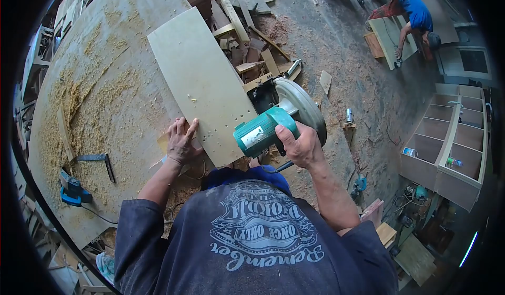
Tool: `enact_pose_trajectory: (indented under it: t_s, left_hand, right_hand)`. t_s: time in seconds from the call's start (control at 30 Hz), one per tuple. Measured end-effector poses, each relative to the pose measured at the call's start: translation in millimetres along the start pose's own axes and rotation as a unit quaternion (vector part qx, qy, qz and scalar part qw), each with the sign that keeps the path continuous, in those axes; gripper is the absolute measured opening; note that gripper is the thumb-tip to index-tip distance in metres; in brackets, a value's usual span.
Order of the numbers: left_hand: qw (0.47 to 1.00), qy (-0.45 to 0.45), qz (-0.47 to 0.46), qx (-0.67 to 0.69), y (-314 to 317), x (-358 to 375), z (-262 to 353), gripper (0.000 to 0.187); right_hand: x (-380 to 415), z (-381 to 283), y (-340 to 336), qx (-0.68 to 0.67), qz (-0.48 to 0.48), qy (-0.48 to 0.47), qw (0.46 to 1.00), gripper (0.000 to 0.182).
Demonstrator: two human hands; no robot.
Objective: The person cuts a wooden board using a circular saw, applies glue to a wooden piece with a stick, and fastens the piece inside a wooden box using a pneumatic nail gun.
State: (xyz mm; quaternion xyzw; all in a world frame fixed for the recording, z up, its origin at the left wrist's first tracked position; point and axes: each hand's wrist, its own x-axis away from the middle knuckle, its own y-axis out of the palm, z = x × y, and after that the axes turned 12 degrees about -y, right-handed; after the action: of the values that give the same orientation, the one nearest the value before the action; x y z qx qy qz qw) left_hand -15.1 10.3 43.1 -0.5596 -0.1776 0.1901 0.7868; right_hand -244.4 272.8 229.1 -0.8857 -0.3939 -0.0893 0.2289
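Observation:
My right hand (pixel 302 146) is wrapped round the handle of a green circular saw (pixel 268 126) with a round metal blade guard. The saw stands at the right edge of a long pale plywood board (pixel 202 74); its blade is hidden. Small dark holes and a few chips mark the board's near part. On the board's left edge rests my left hand (pixel 181 141), fingers spread, one fingertip on the board's face. A small tan wood piece (pixel 163 142) lies partly under that hand.
Sawdust covers the large sheet (pixel 115 79) at left, with a black try square (pixel 100 161) and a blue power tool (pixel 74 190). Wood offcuts (pixel 252 47) pile beyond the saw. At far right, a co-worker (pixel 415 13) bends over a panel. A wooden cabinet frame (pixel 447 137) stands right.

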Motion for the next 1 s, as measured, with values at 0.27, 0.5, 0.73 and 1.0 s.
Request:
enact_pose_trajectory:
  t_s: [0.27, 0.5, 0.73, 1.0]
  left_hand:
    - [1.000, 0.004, -0.006, -0.003, 0.8, -1.7, -1.4, 0.094]
    - [1.000, -0.002, -0.019, -0.009, -4.3, -2.6, 1.1, 0.095]
    - [1.000, -0.006, -0.012, 0.001, -1.8, -2.5, 0.6, 0.094]
    - [1.000, -0.014, -0.025, -0.001, -3.8, -3.2, 0.6, 0.092]
  right_hand:
    - [-15.1, 7.7, 2.0, 0.047, 0.012, -0.041, 0.998, 0.064]
    - [-26.8, -11.5, 5.0, 0.019, 0.001, -0.019, 1.000, 0.064]
    - [-38.9, -6.6, 9.4, 0.046, 0.007, -0.040, 0.998, 0.064]
    - [-53.9, -8.7, 11.3, 0.055, 0.010, -0.047, 0.997, 0.065]
